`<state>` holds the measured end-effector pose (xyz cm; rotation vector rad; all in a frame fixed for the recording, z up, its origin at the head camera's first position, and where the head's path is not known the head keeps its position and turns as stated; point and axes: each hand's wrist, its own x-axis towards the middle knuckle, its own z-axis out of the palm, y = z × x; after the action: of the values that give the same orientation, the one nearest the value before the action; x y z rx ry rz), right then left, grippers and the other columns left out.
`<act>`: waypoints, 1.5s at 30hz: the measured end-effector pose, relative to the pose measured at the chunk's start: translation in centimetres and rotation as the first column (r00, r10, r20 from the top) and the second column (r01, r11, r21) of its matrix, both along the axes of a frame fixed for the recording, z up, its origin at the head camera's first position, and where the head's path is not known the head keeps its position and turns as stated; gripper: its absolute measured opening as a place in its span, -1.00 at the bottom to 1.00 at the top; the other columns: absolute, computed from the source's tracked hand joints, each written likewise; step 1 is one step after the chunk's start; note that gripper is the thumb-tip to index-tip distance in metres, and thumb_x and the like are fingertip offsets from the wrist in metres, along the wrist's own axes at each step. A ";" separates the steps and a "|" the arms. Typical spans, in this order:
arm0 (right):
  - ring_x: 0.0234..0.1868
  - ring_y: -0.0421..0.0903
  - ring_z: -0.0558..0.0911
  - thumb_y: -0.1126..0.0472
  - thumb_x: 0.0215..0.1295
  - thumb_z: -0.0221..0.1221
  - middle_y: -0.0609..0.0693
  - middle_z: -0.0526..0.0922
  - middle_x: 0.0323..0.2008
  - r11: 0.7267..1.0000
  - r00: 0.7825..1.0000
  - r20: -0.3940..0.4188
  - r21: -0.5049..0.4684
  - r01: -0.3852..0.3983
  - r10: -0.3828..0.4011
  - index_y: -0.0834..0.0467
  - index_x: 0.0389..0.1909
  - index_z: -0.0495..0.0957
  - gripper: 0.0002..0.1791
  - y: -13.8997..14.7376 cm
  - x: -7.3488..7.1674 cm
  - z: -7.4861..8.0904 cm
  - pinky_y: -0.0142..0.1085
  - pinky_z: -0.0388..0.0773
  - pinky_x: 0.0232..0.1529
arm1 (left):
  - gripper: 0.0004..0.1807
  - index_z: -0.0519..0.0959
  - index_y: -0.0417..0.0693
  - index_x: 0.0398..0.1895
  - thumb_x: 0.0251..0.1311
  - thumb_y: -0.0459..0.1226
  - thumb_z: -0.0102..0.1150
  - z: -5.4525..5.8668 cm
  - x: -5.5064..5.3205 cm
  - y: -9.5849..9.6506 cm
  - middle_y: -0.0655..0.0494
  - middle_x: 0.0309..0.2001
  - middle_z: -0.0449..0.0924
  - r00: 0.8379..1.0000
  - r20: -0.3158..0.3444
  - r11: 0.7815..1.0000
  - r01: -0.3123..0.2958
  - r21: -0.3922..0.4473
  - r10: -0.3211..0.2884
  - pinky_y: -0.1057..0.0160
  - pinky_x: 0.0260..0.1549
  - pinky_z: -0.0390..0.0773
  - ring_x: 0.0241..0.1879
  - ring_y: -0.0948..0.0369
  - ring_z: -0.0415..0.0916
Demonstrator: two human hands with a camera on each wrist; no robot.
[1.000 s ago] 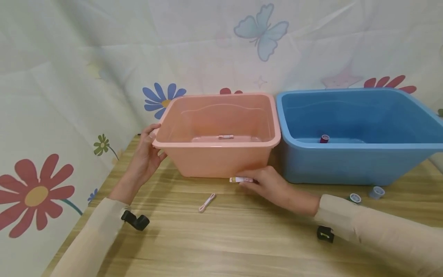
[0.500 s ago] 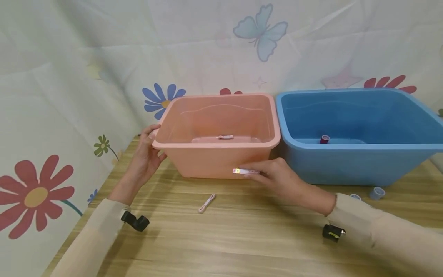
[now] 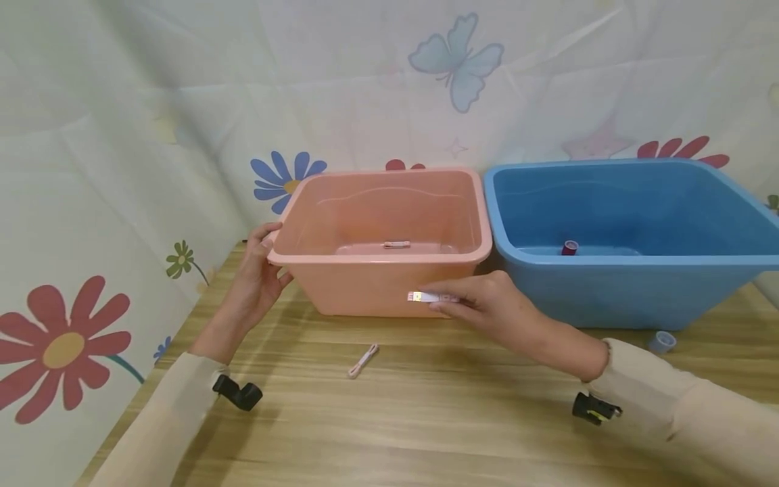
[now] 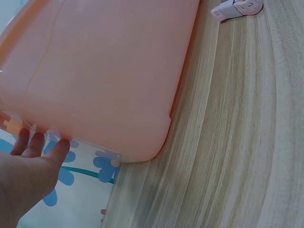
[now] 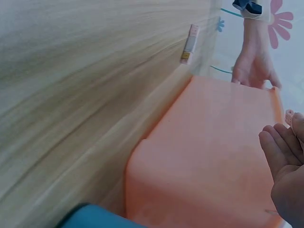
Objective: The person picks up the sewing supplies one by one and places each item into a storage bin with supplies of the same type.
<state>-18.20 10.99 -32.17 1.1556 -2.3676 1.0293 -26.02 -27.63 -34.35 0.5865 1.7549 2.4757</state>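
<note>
My right hand (image 3: 502, 311) pinches a folded pink-and-white tape measure (image 3: 426, 297) between thumb and fingers, in front of the pink bin (image 3: 377, 287). In the right wrist view only a small pink bit of that tape measure (image 5: 289, 116) shows past the thumb. My left hand (image 3: 255, 274) holds the pink bin at its left end; the left wrist view has the fingertips (image 4: 59, 149) against its wall. A second folded tape measure (image 3: 364, 360) lies on the table before the bin. Inside the bin, on its floor, rests a similar one (image 3: 397, 245).
Right beside the pink bin stands a larger blue bin (image 3: 608, 291) with a small dark red roll (image 3: 569, 248) in it. A pale blue roll (image 3: 662, 342) sits on the wooden table (image 3: 426, 419) in front. A patterned curtain (image 3: 365, 81) hangs behind.
My right hand has risen off the table with the tape measure and shifted slightly right. Its sleeve now hides a roll seen earlier. The left hand stays in place.
</note>
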 end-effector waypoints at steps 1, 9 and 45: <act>-0.57 -0.40 0.47 0.24 0.11 0.33 -0.26 0.61 -0.58 1.000 1.000 -0.023 -0.002 -0.006 0.006 0.05 0.00 0.65 -0.63 0.0 0.0 0.2 -0.52 0.40 -0.58 | -0.59 0.11 0.17 0.29 0.43 -0.16 -0.19 -0.1 -0.1 0.0 0.05 0.21 0.26 1.000 0.004 1.000 -0.003 -0.004 0.003 0.26 -0.18 0.52 -0.02 0.19 0.38; -0.60 -0.44 0.40 0.25 0.13 0.31 -0.31 0.51 -0.63 0.999 0.989 -0.143 0.002 -0.043 0.043 0.03 0.02 0.63 -0.62 0.3 0.1 1.8 -0.58 0.29 -0.59 | -0.60 0.12 0.17 0.29 0.43 -0.17 -0.20 -0.1 -0.1 0.0 0.04 0.23 0.23 1.000 -0.003 1.000 -0.015 -0.012 0.015 0.26 -0.16 0.53 0.02 0.18 0.36; -0.61 -0.38 0.40 0.24 0.13 0.30 -0.18 0.71 -0.37 0.995 0.963 -0.270 0.095 0.043 -0.016 0.05 -0.02 0.65 -0.65 1.9 -1.2 8.1 -0.55 0.22 -0.62 | -0.64 0.19 0.18 0.21 0.39 -0.20 -0.16 0.1 -1.4 -1.3 0.04 0.19 0.30 0.999 0.000 0.996 0.040 -0.079 -0.040 0.14 -0.07 0.53 0.07 0.13 0.36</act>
<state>-19.37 12.92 -24.03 1.2061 -2.2328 0.6998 -27.46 -28.96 -34.29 0.6110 1.8129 2.3679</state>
